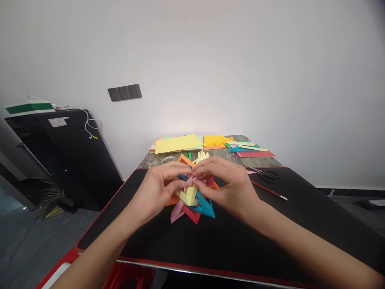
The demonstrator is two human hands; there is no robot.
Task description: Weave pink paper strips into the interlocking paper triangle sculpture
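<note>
A star-like shape of folded paper (205, 206) in blue, red, pink, orange and yellow lies on the black mat (240, 241). Over its middle, my left hand (156, 186) pinches a folded pink and pale yellow part from the left, fingers closed. From the right, my right hand (230, 180) closes its thumb and fingers on the same part, the fingertips of both hands nearly meeting. My fingers hide the centre of the shape and some of its points. A pale yellow folded piece (202, 155) shows just beyond my fingertips.
Yellow paper sheets (177, 143) and orange paper (215, 140) lie at the table's back, with coloured strips (248, 147) to their right. Scissors (267, 175) and a red pencil (270, 191) lie right of my right hand. A tape roll (169, 159) sits behind my left hand.
</note>
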